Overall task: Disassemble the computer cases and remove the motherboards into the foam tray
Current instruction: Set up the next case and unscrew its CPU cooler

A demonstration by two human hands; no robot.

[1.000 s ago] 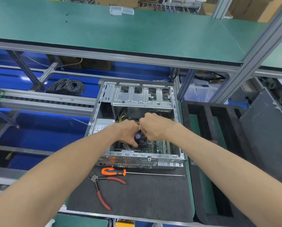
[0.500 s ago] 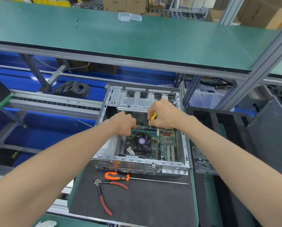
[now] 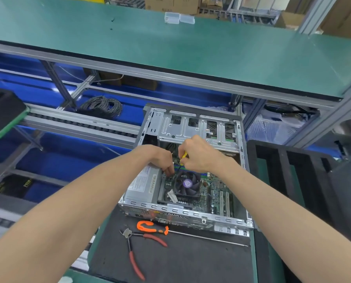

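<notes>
1. An open computer case (image 3: 191, 152) lies on a dark mat (image 3: 180, 260) on the table, its motherboard (image 3: 213, 190) and black fan (image 3: 187, 183) exposed.
2. The right hand (image 3: 199, 155) pinches a small yellow-handled tool (image 3: 183, 155) above the board, fingers curled around it.
3. The left hand (image 3: 162, 160) reaches in beside the fan, fingers curled; whether it holds anything cannot be told.
4. A grey power supply (image 3: 143, 185) sits in the case's left side.
5. In front of the case lie an orange-handled screwdriver (image 3: 152, 226) and red-handled pliers (image 3: 133, 250).
6. A black foam tray (image 3: 282, 180) stands just right of the case.
</notes>
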